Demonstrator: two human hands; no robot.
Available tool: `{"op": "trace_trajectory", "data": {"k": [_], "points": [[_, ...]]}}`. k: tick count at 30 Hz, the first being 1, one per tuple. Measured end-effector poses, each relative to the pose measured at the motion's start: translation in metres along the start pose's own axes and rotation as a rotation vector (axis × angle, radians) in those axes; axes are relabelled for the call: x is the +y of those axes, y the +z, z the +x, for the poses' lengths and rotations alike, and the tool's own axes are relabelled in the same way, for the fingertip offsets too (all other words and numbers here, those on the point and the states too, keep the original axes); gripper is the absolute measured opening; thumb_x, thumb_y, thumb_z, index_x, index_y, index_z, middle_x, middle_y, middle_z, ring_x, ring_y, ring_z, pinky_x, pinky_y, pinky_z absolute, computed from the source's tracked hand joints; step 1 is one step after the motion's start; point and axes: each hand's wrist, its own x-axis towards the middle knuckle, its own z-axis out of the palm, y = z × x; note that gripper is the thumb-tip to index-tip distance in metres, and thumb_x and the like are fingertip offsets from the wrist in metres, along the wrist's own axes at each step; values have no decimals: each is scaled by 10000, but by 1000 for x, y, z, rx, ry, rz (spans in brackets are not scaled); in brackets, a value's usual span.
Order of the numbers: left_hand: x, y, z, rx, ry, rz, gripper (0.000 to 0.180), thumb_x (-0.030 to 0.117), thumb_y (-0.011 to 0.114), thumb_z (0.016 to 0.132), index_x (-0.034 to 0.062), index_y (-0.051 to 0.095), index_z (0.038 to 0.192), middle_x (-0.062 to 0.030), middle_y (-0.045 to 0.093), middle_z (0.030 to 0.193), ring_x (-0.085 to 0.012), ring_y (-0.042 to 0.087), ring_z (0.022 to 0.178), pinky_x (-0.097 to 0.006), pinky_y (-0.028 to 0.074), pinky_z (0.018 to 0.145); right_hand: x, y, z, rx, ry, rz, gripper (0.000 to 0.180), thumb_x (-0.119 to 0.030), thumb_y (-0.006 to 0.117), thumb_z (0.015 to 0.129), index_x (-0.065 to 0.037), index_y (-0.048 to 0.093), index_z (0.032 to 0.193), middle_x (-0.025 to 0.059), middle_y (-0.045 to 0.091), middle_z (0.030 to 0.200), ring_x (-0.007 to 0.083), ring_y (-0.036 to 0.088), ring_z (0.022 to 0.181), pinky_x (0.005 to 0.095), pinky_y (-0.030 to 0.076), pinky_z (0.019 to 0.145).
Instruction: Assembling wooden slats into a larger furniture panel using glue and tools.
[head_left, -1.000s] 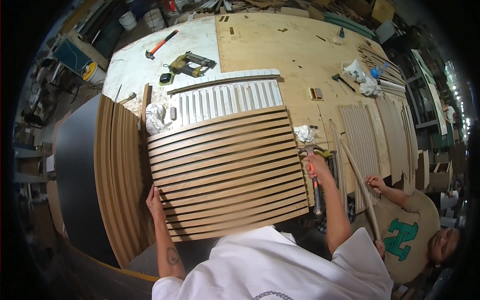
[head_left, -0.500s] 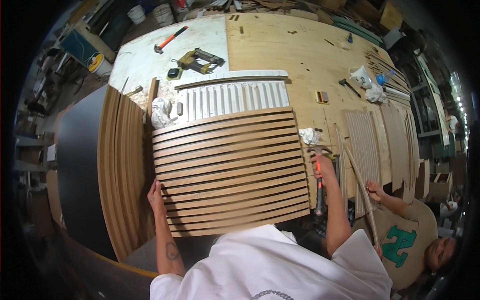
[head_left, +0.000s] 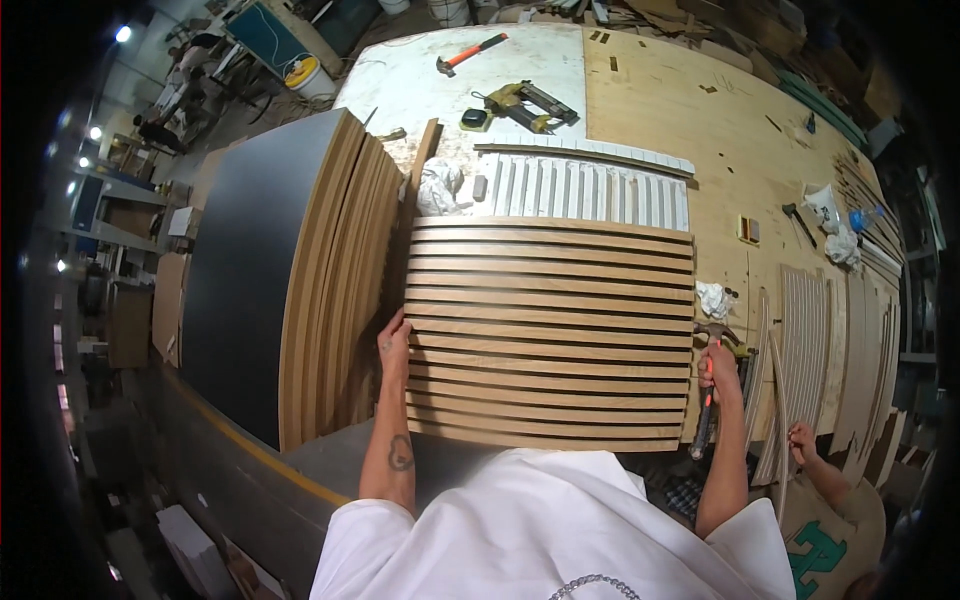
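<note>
A wooden slatted panel (head_left: 548,330) lies flat on the workbench in front of me, its light slats running left to right with dark gaps between. My left hand (head_left: 395,345) rests against the panel's left edge, fingers on the slat ends. My right hand (head_left: 719,370) is at the panel's right edge and grips a hammer (head_left: 708,395) by its red and black handle, head up near the edge.
Curved wooden slats (head_left: 335,280) stack against a dark board (head_left: 250,270) on the left. A white ribbed panel (head_left: 585,188), a nail gun (head_left: 525,103) and an orange hammer (head_left: 468,53) lie beyond. Another person's hand (head_left: 800,442) holds thin strips at lower right, beside more slatted pieces (head_left: 805,340).
My head has turned a little, so the bench sits further right in view. Both hands stay at the panel's edges, the right one still holding the hammer.
</note>
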Motion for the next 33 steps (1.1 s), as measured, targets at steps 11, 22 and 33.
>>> {"op": "trace_trajectory", "data": {"k": [11,22,33], "points": [[9,-132,11,77,191,165,542,255,631,920,-39,482,1350,-78,639,1132,-137,573,977,-265,442,875,-6,104,31,-361,-80,42,193,-227,548,955,-36,525,958,-6,461,627,79,393,460,239,299,395],[8,-216,-4,277,275,236,603,338,672,887,-64,518,1310,-157,626,1196,-212,585,1065,-321,436,937,8,210,-4,-317,-103,241,463,-135,636,875,-38,512,1311,-42,383,556,72,350,406,250,306,377],[7,-220,-17,367,209,263,590,304,663,891,-82,508,1308,-182,610,1219,-249,573,1120,-339,426,967,6,249,-19,-347,-136,131,631,-59,566,856,-60,361,1453,-5,427,576,90,401,438,262,359,401]]}}
